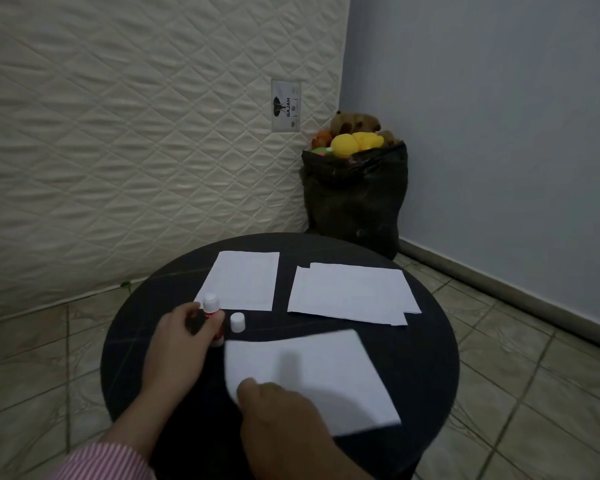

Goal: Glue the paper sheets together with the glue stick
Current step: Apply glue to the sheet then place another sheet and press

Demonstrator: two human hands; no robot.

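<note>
Left fingers (201, 317) wrap the glue stick (212, 315), uncapped and upright on the round table (125, 341), its white cap (237, 322) just right of them; right fingers (248, 388) pinch the near-left corner of a loose paper sheet (312, 375), blurred and apparently lifted off the table. Sheet looks thin, light and floppy, so I'd judge an edge pinch bends it; better flat with a palm on it while gluing, stick held by its barrel. Beyond the fingers: one white sheet (241, 280) just behind the stick, an offset stack (352, 292) to the right.
</note>
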